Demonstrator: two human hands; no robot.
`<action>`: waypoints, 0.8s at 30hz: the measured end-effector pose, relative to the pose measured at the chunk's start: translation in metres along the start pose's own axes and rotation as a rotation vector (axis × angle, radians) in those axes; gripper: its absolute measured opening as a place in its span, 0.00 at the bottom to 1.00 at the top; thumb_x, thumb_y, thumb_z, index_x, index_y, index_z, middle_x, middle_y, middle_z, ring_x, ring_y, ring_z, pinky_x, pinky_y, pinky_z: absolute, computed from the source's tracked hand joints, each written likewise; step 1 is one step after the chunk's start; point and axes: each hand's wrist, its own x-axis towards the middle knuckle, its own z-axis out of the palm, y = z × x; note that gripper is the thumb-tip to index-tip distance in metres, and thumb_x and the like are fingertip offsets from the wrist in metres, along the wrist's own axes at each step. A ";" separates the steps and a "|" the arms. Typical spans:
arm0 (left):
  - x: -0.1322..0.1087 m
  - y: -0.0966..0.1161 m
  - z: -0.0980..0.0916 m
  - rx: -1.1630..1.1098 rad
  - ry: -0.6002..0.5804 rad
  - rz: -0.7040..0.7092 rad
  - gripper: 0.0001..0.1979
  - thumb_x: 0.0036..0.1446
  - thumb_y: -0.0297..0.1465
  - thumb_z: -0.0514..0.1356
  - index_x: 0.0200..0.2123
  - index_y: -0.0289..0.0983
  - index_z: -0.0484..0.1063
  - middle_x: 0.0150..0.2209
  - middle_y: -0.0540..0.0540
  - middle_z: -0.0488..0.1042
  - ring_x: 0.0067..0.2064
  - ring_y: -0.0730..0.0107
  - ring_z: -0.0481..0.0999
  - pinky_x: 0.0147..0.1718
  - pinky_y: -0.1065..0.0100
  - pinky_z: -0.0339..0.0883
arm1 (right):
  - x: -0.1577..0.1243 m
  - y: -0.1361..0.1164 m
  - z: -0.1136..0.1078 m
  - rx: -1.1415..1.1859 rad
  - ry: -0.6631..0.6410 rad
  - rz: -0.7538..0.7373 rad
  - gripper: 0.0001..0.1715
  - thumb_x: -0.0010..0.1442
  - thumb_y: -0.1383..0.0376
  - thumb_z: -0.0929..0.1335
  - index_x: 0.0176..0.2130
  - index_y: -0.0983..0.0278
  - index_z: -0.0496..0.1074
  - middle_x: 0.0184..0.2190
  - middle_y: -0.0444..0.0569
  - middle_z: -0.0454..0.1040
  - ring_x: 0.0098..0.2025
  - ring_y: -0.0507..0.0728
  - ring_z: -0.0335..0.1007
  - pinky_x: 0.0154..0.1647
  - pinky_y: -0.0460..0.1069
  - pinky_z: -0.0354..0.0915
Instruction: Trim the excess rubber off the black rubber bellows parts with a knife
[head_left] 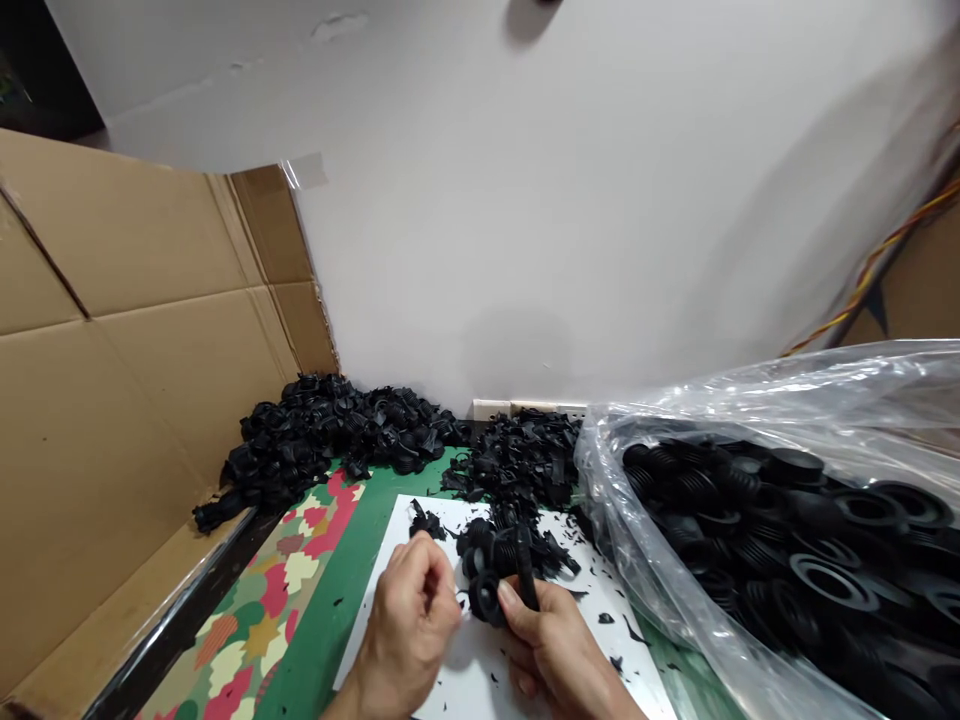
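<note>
Clearly in right hand (pixel 553 632): black piece (pixel 526 568)

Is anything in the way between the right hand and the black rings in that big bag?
Yes, the left side of the clear plastic bag stands between the right hand, which holds a black piece, and the black rings. Over its edge, nothing visible blocks them.
</note>
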 end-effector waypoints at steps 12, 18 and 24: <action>-0.004 -0.024 0.003 -0.545 -0.046 -0.476 0.04 0.51 0.30 0.57 0.32 0.38 0.66 0.18 0.57 0.60 0.22 0.74 0.60 0.21 0.72 0.52 | -0.014 -0.014 0.006 0.078 -0.031 0.013 0.23 0.43 0.50 0.74 0.22 0.63 0.63 0.11 0.32 0.50 0.12 0.44 0.43 0.12 0.42 0.46; -0.004 -0.012 0.002 -0.675 -0.251 -0.403 0.24 0.40 0.21 0.62 0.44 0.38 0.71 0.39 0.48 0.74 0.33 0.70 0.71 0.28 0.72 0.59 | -0.018 -0.018 0.009 0.099 -0.085 0.018 0.27 0.41 0.47 0.74 0.25 0.65 0.66 0.13 0.34 0.57 0.13 0.42 0.37 0.12 0.41 0.42; -0.005 -0.013 0.010 -0.792 -0.238 -0.394 0.19 0.41 0.23 0.66 0.40 0.37 0.76 0.30 0.50 0.75 0.32 0.69 0.69 0.32 0.71 0.61 | -0.016 -0.014 0.007 0.107 -0.116 0.007 0.29 0.41 0.44 0.74 0.26 0.67 0.68 0.13 0.34 0.55 0.13 0.42 0.39 0.14 0.42 0.46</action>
